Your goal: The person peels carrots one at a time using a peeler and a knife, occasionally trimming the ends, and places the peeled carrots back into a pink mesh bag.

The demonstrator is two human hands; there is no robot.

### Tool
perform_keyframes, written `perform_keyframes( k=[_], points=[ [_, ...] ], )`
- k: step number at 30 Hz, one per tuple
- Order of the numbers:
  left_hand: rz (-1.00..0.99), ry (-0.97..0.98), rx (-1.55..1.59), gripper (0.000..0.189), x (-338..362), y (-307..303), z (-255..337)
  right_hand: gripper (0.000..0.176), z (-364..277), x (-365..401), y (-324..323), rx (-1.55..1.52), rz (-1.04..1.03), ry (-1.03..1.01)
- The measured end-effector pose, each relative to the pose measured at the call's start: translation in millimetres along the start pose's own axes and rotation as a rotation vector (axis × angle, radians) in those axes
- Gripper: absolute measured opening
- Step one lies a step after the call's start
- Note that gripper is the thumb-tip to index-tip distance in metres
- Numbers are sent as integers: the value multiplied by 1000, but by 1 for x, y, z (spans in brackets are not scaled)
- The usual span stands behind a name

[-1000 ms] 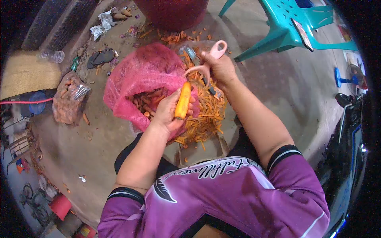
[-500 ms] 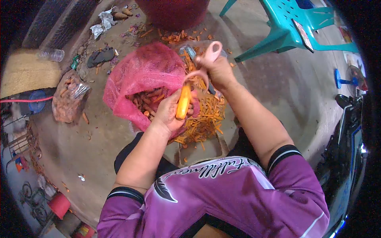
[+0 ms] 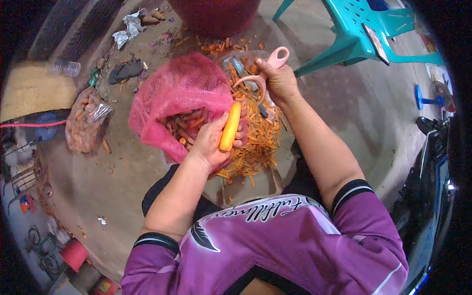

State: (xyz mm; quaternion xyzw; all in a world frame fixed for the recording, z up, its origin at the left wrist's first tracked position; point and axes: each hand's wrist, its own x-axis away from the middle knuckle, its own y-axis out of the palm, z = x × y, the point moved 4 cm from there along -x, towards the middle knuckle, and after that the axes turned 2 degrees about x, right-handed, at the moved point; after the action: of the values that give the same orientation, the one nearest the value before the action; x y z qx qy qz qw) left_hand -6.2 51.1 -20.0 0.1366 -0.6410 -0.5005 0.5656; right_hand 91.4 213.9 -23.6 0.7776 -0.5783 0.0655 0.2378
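Observation:
My left hand (image 3: 212, 139) is wrapped round a peeled carrot (image 3: 230, 127), bright orange and tilted slightly. In my right hand (image 3: 281, 84) is a pink peeler (image 3: 255, 79) with a ring-ended handle, its curved head a little above and right of the carrot, apart from it. Beside my left hand, a pink mesh sack (image 3: 167, 93) lies with its mouth towards me, unpeeled carrots (image 3: 189, 123) inside. Orange peelings (image 3: 258, 142) are heaped on the floor below and right of the hands.
A green plastic chair (image 3: 351, 44) stands at upper right with a phone (image 3: 376, 43) on it. At the top is a dark red tub (image 3: 216, 17). To the left lie a plastic bag of carrots (image 3: 87, 123) and a dark sandal (image 3: 125, 72). A motorcycle (image 3: 432, 162) is at right.
My right hand has moved right with the peeler, away from the carrot. My left hand still holds the carrot, shifted slightly.

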Motion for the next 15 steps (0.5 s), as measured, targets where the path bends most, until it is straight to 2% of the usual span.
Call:
perform_keyframes(
  k=[3,4,7,8,11,12,13,15],
  points=[
    [-10,-10,4,32,2,-2,2,21,7,15,19,-119,-205,98],
    [-6,-14,-6,32,2,-2,1,22,9,14,17,1,-219,87],
    [27,4,-87,31,4,0,2,23,-2,2,5,11,-13,42],
    [42,16,-123,30,5,1,3,21,2,-2,-2,-95,-2,82],
    [165,134,-226,23,13,13,7,21,3,6,10,-116,-124,99],
    [160,151,-246,23,13,13,7,20,2,15,18,-89,-140,207],
    [156,167,-266,23,12,12,8,21,6,16,22,-64,-237,161],
    [154,206,-326,25,11,10,8,21,8,11,15,-57,-158,190]
  ],
)
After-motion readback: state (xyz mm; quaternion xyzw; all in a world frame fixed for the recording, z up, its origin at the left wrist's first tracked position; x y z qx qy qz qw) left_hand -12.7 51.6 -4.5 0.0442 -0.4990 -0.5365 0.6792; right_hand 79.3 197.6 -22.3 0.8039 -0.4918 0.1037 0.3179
